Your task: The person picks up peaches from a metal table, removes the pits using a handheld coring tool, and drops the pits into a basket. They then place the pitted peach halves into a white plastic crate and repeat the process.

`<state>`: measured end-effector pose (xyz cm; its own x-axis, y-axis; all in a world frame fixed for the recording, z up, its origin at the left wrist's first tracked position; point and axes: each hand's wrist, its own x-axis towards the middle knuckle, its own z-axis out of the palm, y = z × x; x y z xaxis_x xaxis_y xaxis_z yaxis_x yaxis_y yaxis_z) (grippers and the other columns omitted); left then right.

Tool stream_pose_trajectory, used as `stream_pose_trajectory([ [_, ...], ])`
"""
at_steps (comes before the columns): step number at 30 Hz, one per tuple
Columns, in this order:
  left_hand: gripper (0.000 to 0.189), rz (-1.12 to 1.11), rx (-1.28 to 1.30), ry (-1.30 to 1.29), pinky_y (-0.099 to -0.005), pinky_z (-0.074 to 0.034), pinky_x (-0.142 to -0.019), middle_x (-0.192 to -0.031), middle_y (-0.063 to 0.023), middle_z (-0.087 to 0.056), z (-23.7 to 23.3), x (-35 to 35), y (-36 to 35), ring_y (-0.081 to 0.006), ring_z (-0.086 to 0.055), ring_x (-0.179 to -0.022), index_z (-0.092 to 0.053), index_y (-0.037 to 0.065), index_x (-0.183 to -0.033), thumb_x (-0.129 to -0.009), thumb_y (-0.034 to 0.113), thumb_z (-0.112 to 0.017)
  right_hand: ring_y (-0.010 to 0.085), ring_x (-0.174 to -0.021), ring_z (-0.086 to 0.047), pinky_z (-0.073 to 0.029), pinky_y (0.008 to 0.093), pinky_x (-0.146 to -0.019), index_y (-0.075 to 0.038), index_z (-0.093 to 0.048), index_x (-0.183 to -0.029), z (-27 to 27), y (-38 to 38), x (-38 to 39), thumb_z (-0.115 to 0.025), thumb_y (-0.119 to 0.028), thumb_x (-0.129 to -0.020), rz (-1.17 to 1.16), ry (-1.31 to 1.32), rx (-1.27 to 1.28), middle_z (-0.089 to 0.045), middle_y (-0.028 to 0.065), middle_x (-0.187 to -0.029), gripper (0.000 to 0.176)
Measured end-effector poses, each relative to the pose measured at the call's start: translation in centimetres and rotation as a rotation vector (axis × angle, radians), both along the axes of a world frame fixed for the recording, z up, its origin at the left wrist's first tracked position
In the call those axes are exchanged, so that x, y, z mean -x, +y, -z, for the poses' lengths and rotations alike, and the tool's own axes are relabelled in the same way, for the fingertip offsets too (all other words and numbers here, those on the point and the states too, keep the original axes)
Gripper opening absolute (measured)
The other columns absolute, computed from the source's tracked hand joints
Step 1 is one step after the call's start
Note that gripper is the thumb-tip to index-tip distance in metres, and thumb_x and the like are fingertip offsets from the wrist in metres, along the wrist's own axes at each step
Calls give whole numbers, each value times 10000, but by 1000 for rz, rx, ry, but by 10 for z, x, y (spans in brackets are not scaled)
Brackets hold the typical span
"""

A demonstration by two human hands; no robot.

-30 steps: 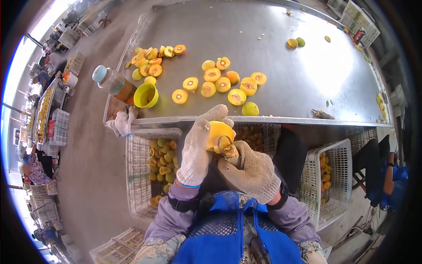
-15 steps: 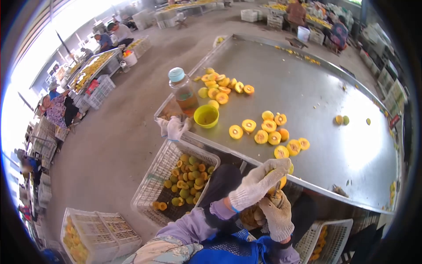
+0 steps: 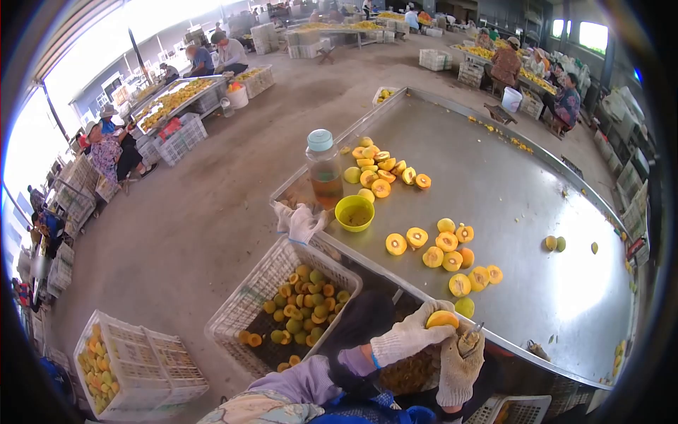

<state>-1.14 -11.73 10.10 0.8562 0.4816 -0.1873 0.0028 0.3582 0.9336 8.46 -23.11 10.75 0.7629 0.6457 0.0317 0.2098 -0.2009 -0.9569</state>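
My left hand point(image 3: 408, 336), in a pale knitted glove, holds a yellow peach half point(image 3: 443, 319) by the table's near edge. Close against it on the right, my right hand point(image 3: 458, 371), gloved too, is closed around a small tool point(image 3: 472, 336) whose thin metal tip points upward. The tool's handle is mostly hidden by the fingers. Just beyond my hands, a greenish-yellow peach point(image 3: 464, 307) lies on the metal table point(image 3: 494, 191). Farther in is a group of cut peach halves point(image 3: 446, 242), several with the stone showing.
A lidded bottle point(image 3: 325, 169), a yellow-green bowl point(image 3: 354, 213) and a white glove point(image 3: 302, 220) stand or lie at the table's left corner. Below is a crate point(image 3: 229, 311) of peaches; another crate point(image 3: 152, 367) sits on the floor. People work at distant tables.
The view has shifted, so the scene sits lower and more of the far hall shows. The tool was at the peach between my hands; now its tip stands apart from the peach half.
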Motion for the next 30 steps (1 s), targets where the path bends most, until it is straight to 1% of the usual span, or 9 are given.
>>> stream_pose_trajectory([
  [2, 519, -155, -306, 72, -286, -378, -1075, -1325, -61, -543, -2, -1, -10, -163, -505, -1243, -443, 65, -1409, -959, 256, -617, 88, -857, -615, -516, 231, -767, -30, -585, -1140, -6, 0, 2, -652, -92, -923, -26, 64, -74, -662, 41, -1013, 235],
  [5, 536, -152, -220, -3, -295, -372, -1083, -1377, -80, -528, -14, 2, -13, -189, -492, -1282, -429, 85, -1428, -963, 284, -608, 100, -872, -621, -517, 236, -790, -26, -581, -1148, -2, -1, -2, -652, -70, -917, -61, 162, -164, -661, 40, -1019, 246],
  [9, 520, -222, -512, -14, -328, -456, -1006, -1304, -133, -593, -21, 2, -18, -273, -606, -1171, -452, 105, -1416, -962, 311, -602, 162, -921, -658, -527, 276, -856, 0, -575, -1151, -2, 1, -11, -667, -23, -882, -126, 492, -337, -672, 89, -1065, 285],
  [15, 510, -335, -720, -55, -336, -534, -872, -1229, -150, -627, -19, -6, -21, -325, -666, -1010, -493, 94, -1372, -914, 230, -674, 165, -926, -656, -534, 284, -850, 1, -570, -1152, 8, 0, -21, -679, -7, -859, -144, 533, -353, -668, 87, -1057, 313],
  [21, 523, -438, -964, -25, -326, -535, -864, -1181, -150, -639, -30, -16, -22, -273, -671, -1017, -498, 42, -1353, -890, 177, -701, 100, -859, -584, -496, 250, -779, -40, -606, -1075, -8, -3, -15, -649, -9, -851, -119, 317, -263, -635, 20, -970, 230],
  [23, 496, -366, -709, -62, -323, -523, -891, -1182, -134, -635, -20, -18, -14, -225, -646, -1042, -490, 27, -1356, -929, 204, -668, 72, -769, -568, -495, 262, -677, -46, -602, -1013, -31, -1, -7, -664, -67, -863, -49, 316, -99, -630, 8, -849, 164],
  [25, 475, -314, -44, -83, -325, -515, -905, -1191, -129, -619, -22, -20, -3, -206, -615, -1056, -477, 22, -1366, -982, 276, -596, 64, -707, -584, -494, 260, -613, -49, -581, -1025, -47, -9, -5, -675, -112, -880, -218, 629, -14, -635, 2, -793, 184],
  [28, 539, -279, 96, -185, -322, -531, -876, -1204, -163, -605, -24, -22, 6, -234, -624, -1044, -462, 12, -1370, -1014, 415, -489, 134, -653, -640, -502, 283, -607, -69, -564, -1072, -41, -11, 0, -698, -162, -868, -230, 585, 61, -656, 45, -755, 262],
  [30, 552, -267, 171, -221, -332, -536, -876, -1212, -171, -603, -23, -23, 8, -247, -626, -1049, -459, 7, -1370, -1012, 427, -485, 252, -638, -677, -512, 329, -602, -94, -555, -1101, -25, -11, 0, -707, -254, -858, -198, 120, 83, -667, 102, -740, 328],
])
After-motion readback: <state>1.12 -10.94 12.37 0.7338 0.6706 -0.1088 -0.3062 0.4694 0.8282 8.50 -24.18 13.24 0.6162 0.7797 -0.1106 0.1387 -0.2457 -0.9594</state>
